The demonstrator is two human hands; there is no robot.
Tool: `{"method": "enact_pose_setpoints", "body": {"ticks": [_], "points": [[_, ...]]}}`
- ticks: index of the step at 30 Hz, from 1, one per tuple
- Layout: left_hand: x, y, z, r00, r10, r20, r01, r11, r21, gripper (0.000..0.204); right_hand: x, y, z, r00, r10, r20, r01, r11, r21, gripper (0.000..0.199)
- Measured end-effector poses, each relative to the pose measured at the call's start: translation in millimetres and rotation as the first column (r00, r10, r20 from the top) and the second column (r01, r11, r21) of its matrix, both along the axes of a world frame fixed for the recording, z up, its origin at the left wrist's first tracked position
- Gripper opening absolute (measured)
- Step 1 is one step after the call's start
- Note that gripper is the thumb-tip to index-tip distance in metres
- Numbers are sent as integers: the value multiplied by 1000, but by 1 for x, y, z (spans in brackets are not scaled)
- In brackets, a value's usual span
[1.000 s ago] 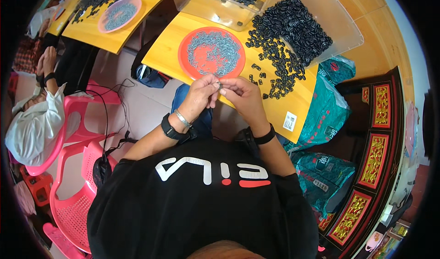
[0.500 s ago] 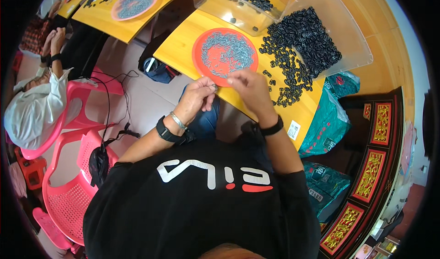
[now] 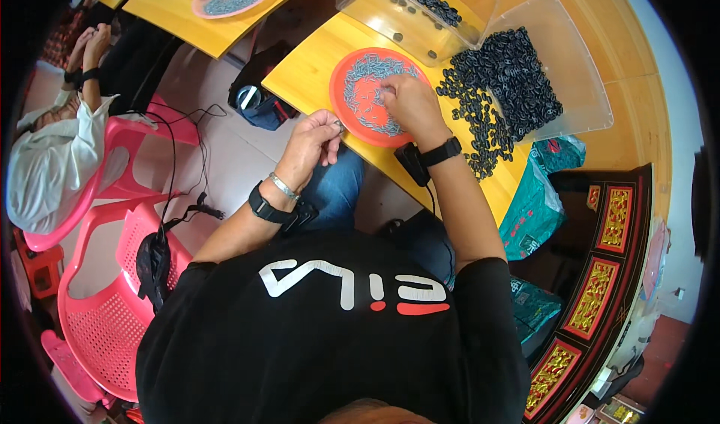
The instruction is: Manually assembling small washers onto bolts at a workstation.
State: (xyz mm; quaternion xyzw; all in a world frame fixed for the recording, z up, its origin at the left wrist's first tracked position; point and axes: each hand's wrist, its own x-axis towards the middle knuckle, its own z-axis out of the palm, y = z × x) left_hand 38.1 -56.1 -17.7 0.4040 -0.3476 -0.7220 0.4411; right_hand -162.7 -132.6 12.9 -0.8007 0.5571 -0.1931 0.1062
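Observation:
My left hand [image 3: 309, 145] is closed just off the table's near edge, thumb and finger pinching a small dark piece [image 3: 338, 126] mostly hidden by the fingertips. My right hand [image 3: 417, 109] reaches over a round red plate [image 3: 335, 98], its fingers drawn together at the small grey metal screws [image 3: 369, 67] spread there. Whether a screw is between those fingertips is too small to make out. Right of the plate, small black oval parts [image 3: 480, 116] lie loose on the yellow table [image 3: 296, 71], beside a larger heap of them [image 3: 517, 83].
A clear plastic bin [image 3: 589, 86] lies tipped behind the heap; another clear box [image 3: 375, 15] stands at the back. Green bags [image 3: 534, 203] are right of the table. Pink chairs [image 3: 105, 334] and a person in a white sleeve [image 3: 56, 165] are at left, near another table [image 3: 161, 11].
My right hand has moved from beside my left hand, at the plate's near edge, up into the screws. My left hand stays pinched, slightly further left. The whole view has shifted a little.

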Motion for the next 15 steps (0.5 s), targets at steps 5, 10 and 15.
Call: {"method": "enact_pose_setpoints", "body": {"ticks": [5,10,15], "points": [[3,-2,1,1000,11,-6,-11,1000,-29,11,10,-18,4,983,4,-183,-3,1000,6,16],[5,-3,2,1000,20,-1,-20,999,-34,11,19,-30,-4,947,108,-302,-115,993,-7,14],[6,-4,3,1000,8,4,-8,999,-53,11,26,-33,-9,888,166,-429,-211,976,-60,12]]}}
